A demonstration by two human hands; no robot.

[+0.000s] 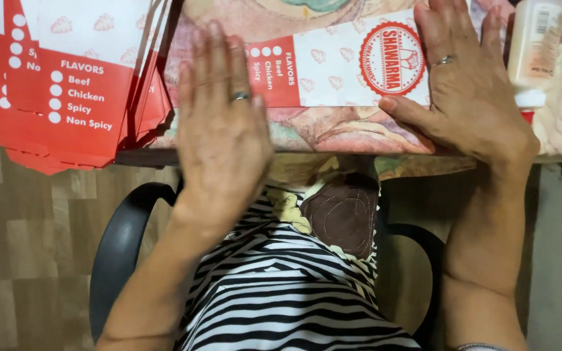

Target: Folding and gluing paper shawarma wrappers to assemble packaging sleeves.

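A flat red-and-white paper food sleeve point(333, 71) lies across the table with a round red emblem near its right end. My left hand point(219, 130) lies flat, fingers together, over the sleeve's left end; a ring is on one finger. My right hand point(466, 84) presses flat on the sleeve's right end, thumb stretched left along its lower edge, also with a ring. Neither hand grips anything.
A stack of several matching red-and-white sleeves point(66, 84) overhangs the table's left front edge. A pale squeeze bottle point(535, 49) lies at the far right. The table has a patterned cloth point(333, 133). Below are a dark chair arm point(121, 240), my striped clothing and wood floor.
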